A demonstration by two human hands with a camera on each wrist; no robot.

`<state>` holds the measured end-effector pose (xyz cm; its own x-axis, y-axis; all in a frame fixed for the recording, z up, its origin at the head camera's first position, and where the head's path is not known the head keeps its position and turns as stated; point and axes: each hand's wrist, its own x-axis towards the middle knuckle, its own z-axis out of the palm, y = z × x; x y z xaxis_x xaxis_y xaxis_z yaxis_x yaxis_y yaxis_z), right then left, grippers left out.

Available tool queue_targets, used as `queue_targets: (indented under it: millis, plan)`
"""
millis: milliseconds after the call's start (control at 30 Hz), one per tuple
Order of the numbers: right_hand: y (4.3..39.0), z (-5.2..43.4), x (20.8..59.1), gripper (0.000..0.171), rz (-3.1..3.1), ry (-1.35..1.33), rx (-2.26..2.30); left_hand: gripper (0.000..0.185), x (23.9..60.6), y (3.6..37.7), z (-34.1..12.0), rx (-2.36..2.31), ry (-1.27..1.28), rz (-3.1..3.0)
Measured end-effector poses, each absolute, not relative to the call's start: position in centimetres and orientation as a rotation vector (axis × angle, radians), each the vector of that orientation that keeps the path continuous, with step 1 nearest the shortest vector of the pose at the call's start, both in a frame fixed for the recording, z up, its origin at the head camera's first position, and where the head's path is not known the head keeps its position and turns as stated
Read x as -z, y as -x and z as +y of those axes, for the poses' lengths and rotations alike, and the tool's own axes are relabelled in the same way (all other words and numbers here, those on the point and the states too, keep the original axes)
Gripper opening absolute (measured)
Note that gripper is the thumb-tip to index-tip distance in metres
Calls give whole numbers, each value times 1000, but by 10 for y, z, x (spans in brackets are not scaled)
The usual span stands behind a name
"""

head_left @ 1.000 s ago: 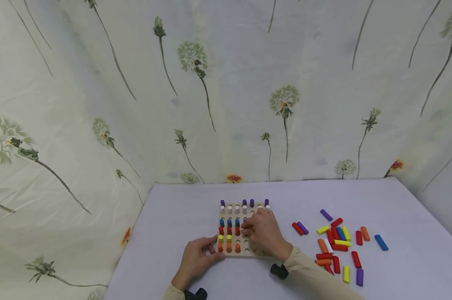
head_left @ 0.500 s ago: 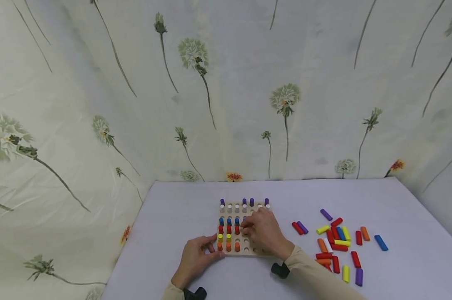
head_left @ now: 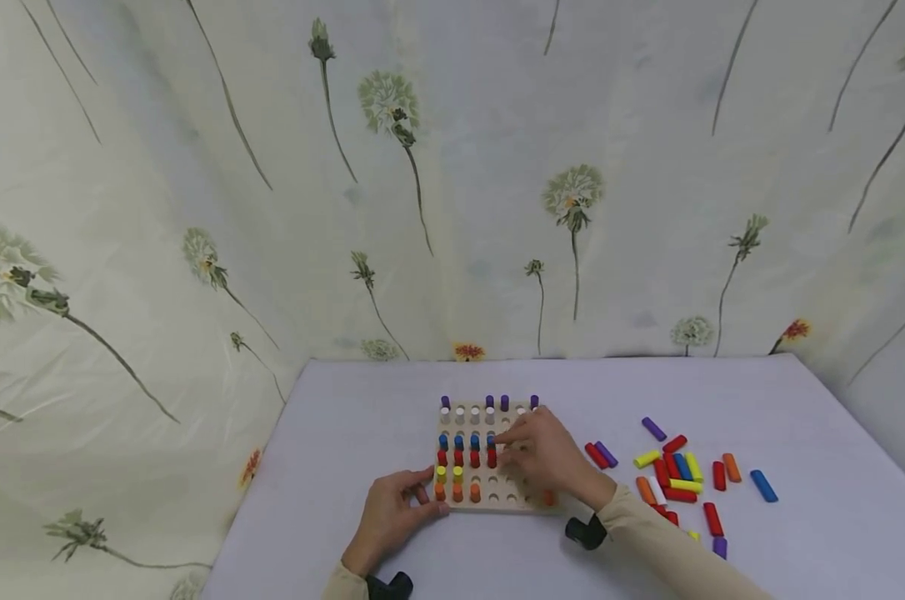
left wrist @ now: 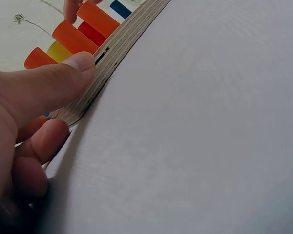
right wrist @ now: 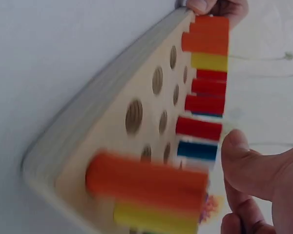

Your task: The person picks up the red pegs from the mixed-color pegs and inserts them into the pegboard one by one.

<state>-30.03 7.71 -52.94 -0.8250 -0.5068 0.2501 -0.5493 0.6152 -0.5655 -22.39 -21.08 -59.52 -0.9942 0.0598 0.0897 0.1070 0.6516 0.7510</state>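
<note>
While the left hand (head_left: 392, 512) pinches the near left corner of a square wooden peg board (head_left: 502, 490), the head view shows the right hand (head_left: 553, 454) over the board's right side. Its fingertips are by a round red peg (head_left: 492, 459) and a round blue peg (head_left: 491, 442); I can't tell if one touches the blue peg. The board sits on the pale tabletop (head_left: 377, 417), left of a messy bunch of loose coloured pegs (head_left: 680, 493). Those are round, so a bump from the tan sleeve (head_left: 651, 537) could make some roll away.

From the left wrist, the thumb presses the board's near edge. If it pushes too hard or slips, the board could slide.

From the right wrist, thumb and fingers are apart, holding nothing I can see, the thumb just beside the red peg. If that peg isn't pushed down all the way, a brush could tip it. A fat orange peg (right wrist: 146, 183) stands at the near right corner, so a low wrist might knock it.
</note>
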Motion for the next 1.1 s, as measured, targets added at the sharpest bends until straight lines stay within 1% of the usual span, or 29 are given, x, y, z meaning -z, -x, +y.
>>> queue_targets:
  millis: [333,500,800,1000,1100]
  plan:
    - [324,158,521,31,-2827,-765,-812,60,594,222,-210,1302,144,-2792]
    - [330,183,527,35,-2951,-719,-743,60,594,222,-212,1293,135,-2798]
    - [335,194,538,33,-3105,-645,-741,59,596,225,-213,1299,141,-2801]
    - [334,192,541,20,-3074,-700,-795,59,596,224,-213,1306,148,-2781]
    - [334,189,545,16,-3043,-734,-776,59,596,223,-213,1306,150,-2777]
